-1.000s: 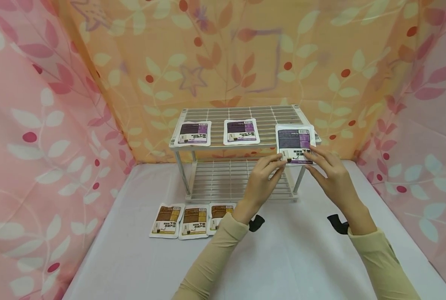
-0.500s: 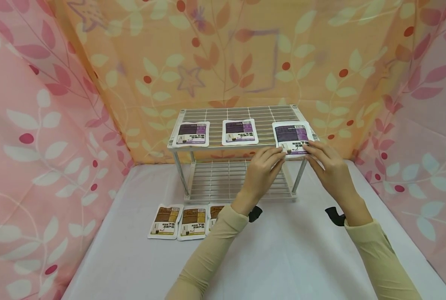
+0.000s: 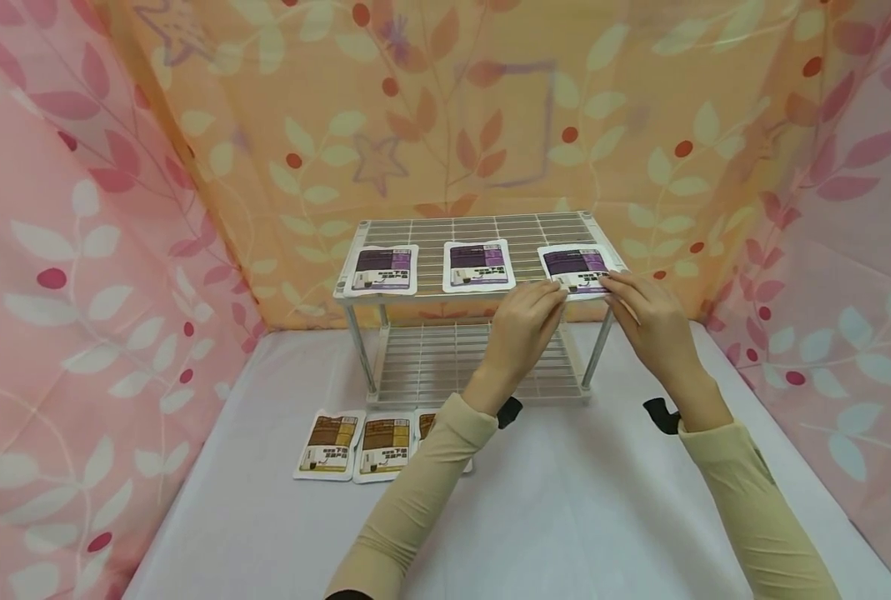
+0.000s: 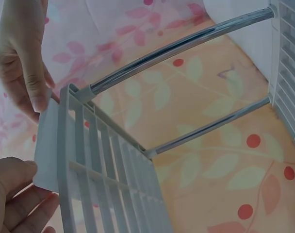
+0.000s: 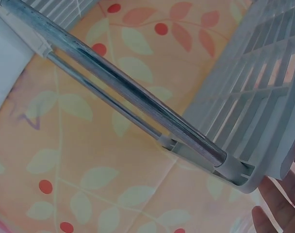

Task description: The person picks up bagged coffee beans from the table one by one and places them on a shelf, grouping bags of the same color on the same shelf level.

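A white-edged pouch with a purple label (image 3: 574, 262) lies at the right end of the white wire rack's top shelf (image 3: 483, 225), its near edge slightly over the front rim. My left hand (image 3: 518, 327) pinches its near left corner, and my right hand (image 3: 651, 321) pinches its near right corner. In the left wrist view the pouch's pale underside (image 4: 46, 145) shows between both hands. Two matching purple pouches, one at the left (image 3: 382, 270) and one in the middle (image 3: 478, 266), lie flat in the same row.
Three brown-and-yellow pouches, such as the leftmost one (image 3: 329, 445), lie on the white tabletop (image 3: 250, 533) before the rack; my left forearm partly covers one. The rack has a lower shelf (image 3: 445, 367) and metal posts (image 3: 360, 348). Patterned cloth (image 3: 325, 108) surrounds the table.
Both hands have lowered the right purple pouch from a tilted position above the shelf front to nearly flat on the top shelf. The other pouches have stayed put.
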`<state>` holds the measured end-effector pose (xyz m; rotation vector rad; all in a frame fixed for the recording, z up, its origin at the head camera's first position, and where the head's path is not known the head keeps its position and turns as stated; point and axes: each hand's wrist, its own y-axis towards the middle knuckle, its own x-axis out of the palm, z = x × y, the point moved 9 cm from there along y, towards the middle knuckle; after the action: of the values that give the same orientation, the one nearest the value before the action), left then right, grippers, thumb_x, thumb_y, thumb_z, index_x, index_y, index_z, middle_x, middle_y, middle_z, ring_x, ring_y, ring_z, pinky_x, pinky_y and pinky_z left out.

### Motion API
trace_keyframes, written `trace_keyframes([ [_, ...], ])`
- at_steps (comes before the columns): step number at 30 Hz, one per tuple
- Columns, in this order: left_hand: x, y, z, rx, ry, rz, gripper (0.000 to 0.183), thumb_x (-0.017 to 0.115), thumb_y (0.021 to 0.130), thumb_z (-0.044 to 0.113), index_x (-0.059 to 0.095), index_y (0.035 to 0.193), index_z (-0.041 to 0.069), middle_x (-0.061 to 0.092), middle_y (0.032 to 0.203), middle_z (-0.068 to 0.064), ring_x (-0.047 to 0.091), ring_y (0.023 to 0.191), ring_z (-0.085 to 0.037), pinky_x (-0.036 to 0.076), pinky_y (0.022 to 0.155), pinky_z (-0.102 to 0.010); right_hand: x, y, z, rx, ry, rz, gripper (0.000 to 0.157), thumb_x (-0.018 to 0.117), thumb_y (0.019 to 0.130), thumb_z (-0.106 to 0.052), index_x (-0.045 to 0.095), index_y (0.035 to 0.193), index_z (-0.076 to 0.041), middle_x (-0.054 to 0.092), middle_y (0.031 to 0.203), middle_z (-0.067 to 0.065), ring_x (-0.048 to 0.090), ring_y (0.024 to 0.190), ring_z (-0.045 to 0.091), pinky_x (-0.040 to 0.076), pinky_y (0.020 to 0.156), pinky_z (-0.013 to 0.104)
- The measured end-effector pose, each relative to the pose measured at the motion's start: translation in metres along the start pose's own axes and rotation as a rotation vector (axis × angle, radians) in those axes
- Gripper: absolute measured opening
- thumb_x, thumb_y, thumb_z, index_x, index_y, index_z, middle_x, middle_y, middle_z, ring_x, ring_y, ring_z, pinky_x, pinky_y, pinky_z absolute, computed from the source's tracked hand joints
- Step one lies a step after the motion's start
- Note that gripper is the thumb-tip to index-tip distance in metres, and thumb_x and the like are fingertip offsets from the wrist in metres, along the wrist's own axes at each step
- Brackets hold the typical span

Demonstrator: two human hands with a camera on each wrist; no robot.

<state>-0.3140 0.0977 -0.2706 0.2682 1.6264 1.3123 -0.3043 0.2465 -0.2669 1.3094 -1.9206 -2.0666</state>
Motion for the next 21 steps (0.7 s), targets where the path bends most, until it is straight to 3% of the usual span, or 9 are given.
trace_keyframes([
  [5, 0.004, 0.005, -0.002, -0.04, 0.056, -0.06, 0.02, 0.057, 0.092, 0.017, 0.069, 0.106, 0.011, 0.067, 0.112, 0.0, 0.058, 0.111, -0.013, 0.037, 0.104, -0.027, 0.004, 0.002, 0.003, 0.006, -0.019, -0.015, 0.037, 0.069, 0.079, -0.002, 0.065, 0.116, -0.007, 0.063, 0.116, 0.014, 0.057, 0.104, 0.035, 0.041, 0.087, 0.05],
  [13, 0.011, 0.009, -0.004, -0.103, 0.18, -0.167, 0.025, 0.054, 0.094, 0.022, 0.067, 0.114, 0.014, 0.063, 0.12, 0.003, 0.055, 0.116, -0.011, 0.032, 0.109, -0.034, 0.015, 0.003, 0.01, 0.033, -0.07, -0.11, 0.037, 0.066, 0.085, -0.01, 0.061, 0.121, -0.007, 0.06, 0.122, 0.016, 0.052, 0.114, 0.036, 0.03, 0.104, 0.053],
  [21, 0.015, 0.008, -0.005, -0.131, 0.206, -0.222, 0.031, 0.054, 0.094, 0.024, 0.062, 0.122, 0.013, 0.058, 0.127, 0.001, 0.051, 0.122, -0.014, 0.03, 0.11, -0.039, 0.018, 0.004, 0.013, 0.062, -0.067, -0.147, 0.041, 0.066, 0.085, -0.012, 0.059, 0.124, -0.007, 0.057, 0.126, 0.017, 0.047, 0.12, 0.037, 0.027, 0.105, 0.058],
])
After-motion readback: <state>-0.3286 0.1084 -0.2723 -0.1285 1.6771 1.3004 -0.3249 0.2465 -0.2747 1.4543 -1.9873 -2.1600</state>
